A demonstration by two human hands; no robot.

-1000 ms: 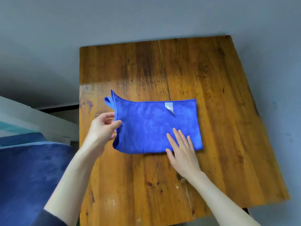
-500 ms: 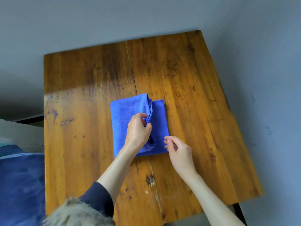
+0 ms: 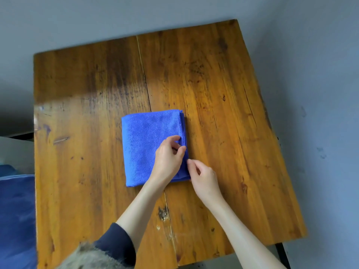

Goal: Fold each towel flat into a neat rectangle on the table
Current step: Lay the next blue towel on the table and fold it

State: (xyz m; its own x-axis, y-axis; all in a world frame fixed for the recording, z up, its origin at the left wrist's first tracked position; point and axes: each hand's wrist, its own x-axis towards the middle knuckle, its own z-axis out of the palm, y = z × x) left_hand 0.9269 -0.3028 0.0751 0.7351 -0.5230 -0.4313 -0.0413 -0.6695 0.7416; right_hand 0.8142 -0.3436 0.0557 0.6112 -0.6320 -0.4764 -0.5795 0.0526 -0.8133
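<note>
A blue towel [image 3: 143,144] lies folded into a compact rectangle near the middle of the wooden table [image 3: 223,94]. My left hand [image 3: 168,158] lies over the towel's near right part and pinches the stacked right edge between thumb and fingers. My right hand [image 3: 204,178] sits just right of it at the near right corner, fingers curled, pinching the same edge. The layered edges line up along the right side.
A blue fabric surface [image 3: 16,220] lies beyond the table's left edge. Grey floor surrounds the table at the back and right. A dark table leg [image 3: 282,253] shows at the near right corner.
My left hand carried the towel's left half over to the right and laid it flat. My right hand went from pressing flat on the towel to pinching its right edge.
</note>
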